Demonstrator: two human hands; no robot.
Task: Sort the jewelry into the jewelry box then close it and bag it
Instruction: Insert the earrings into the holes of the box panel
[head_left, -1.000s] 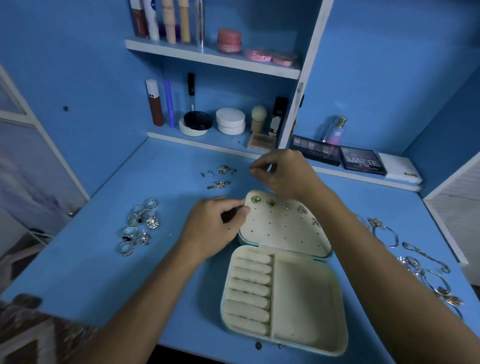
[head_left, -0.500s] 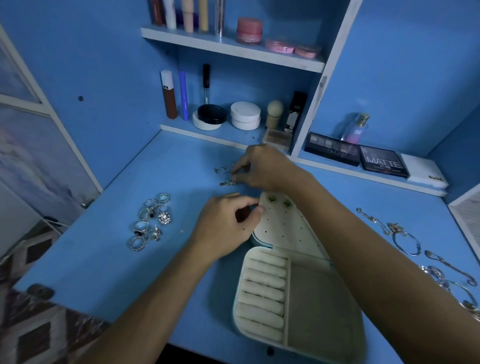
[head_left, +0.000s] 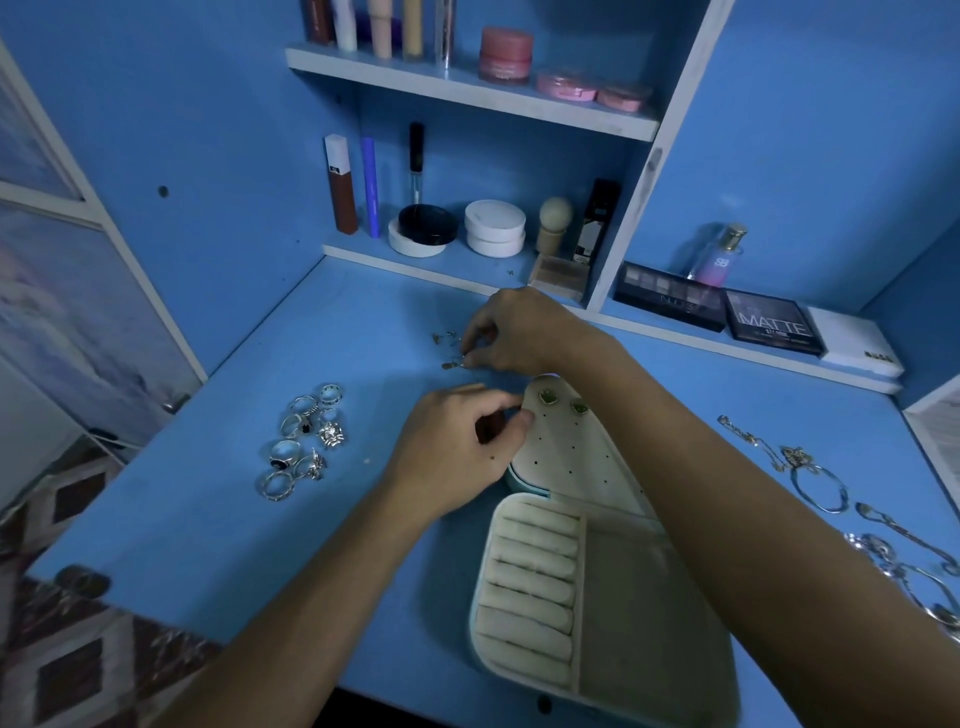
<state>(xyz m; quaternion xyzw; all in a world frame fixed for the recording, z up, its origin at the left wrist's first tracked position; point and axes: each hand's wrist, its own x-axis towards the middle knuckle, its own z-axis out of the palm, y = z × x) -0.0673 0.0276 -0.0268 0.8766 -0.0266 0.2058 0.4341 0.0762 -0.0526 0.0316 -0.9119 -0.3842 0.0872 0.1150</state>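
An open cream jewelry box (head_left: 613, 613) lies at the desk's front, its perforated lid (head_left: 576, 452) tilted back with two green earrings (head_left: 546, 398) pinned at the top. My left hand (head_left: 462, 452) grips the lid's left edge with curled fingers. Beyond the lid, my right hand (head_left: 519, 332) pinches a small earring (head_left: 453, 365) from a scatter of earrings (head_left: 445, 338) on the desk. Several silver rings (head_left: 306, 441) lie in a cluster at the left. Bracelets and chains (head_left: 821, 483) lie at the right.
The blue desk (head_left: 208, 519) has side walls left and right. Cosmetics bottles and compacts (head_left: 493, 228) stand on shelves at the back, with eyeshadow palettes (head_left: 769, 322) on a low ledge at the right. The desk's front edge is close to the box.
My right hand has left the lid and reached forward and left to the loose earrings, where it now pinches one. My left hand stays on the lid's edge.
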